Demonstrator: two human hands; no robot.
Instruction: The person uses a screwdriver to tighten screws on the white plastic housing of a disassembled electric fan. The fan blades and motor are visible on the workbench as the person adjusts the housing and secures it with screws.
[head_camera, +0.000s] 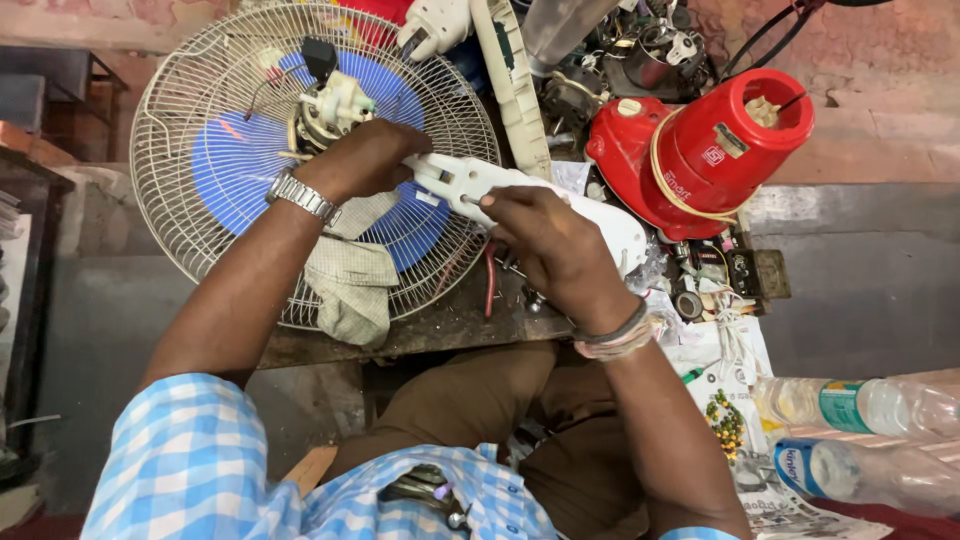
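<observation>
Cluttered workbench (440, 325) above grey floor (860, 270) — left hand (365, 158) and right hand (545, 240) both grip white fan housing (500, 185).

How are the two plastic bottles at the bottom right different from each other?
The upper bottle has a green label band; the lower bottle has a blue and white one. The upper bottle lies farther from the person, the lower one nearer and partly cut off by the picture's edge. Both are clear plastic and lie on their sides.
</observation>
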